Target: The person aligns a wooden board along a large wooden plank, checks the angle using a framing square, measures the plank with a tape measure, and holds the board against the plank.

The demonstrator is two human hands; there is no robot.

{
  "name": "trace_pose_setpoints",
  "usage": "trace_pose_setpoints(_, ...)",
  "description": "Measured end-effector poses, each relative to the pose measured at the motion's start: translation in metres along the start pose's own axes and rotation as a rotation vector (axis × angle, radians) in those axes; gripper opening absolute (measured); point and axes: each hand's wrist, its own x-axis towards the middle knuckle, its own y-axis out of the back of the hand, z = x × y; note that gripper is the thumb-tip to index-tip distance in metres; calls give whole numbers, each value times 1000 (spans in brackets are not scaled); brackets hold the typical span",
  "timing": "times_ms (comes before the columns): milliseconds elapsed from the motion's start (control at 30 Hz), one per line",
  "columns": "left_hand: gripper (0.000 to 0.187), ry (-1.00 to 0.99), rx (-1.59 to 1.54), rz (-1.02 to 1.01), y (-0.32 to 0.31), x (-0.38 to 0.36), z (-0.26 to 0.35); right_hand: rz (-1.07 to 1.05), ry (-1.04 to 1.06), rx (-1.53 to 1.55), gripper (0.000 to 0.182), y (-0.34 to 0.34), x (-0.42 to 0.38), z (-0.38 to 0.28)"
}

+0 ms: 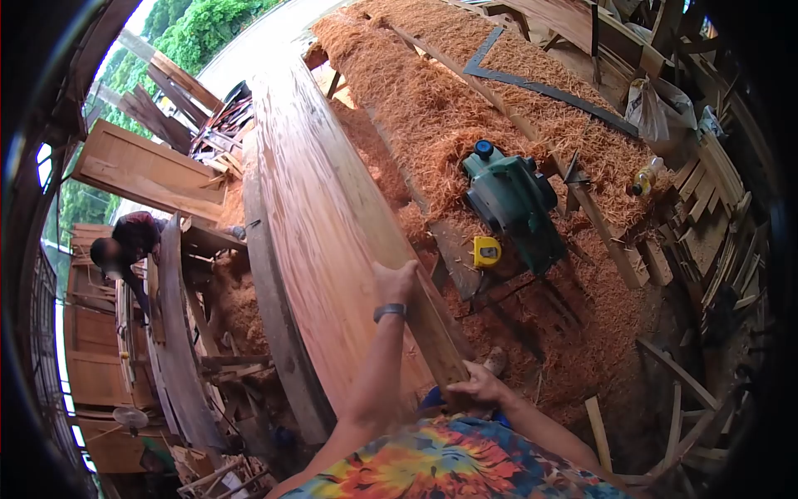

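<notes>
Together our hands grip the long wooden plank, which runs from just in front of our chest far out toward the open end of the workshop, resting on the curved timber beneath its left side. We hold it at the near end, presumably because that is where its edge can be steadied and sighted along its length. Our left hand reaches forward with the arm nearly straight, a wristband at the wrist, fingers hooked over the plank's right edge. Our right hand sits nearer and lower, elbow bent, clenched around the same edge close to the plank's near corner. To the right, lying on a bed of reddish wood shavings, is a green electric planer with a yellow tape measure just beside it, both within reach. Far to the left another person bends over separate timber, well apart from us.
</notes>
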Motion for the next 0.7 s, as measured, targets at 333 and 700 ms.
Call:
trace_pose_setpoints(333, 108, -80, 457, 34, -1, -29, -34, 138, -116, -347, 46, -7, -13, 13)
trace_pose_setpoints(700, 109, -263, 363, -80, -10, -33, -47, 383, -78, -463, 49, -6, -10, 25)
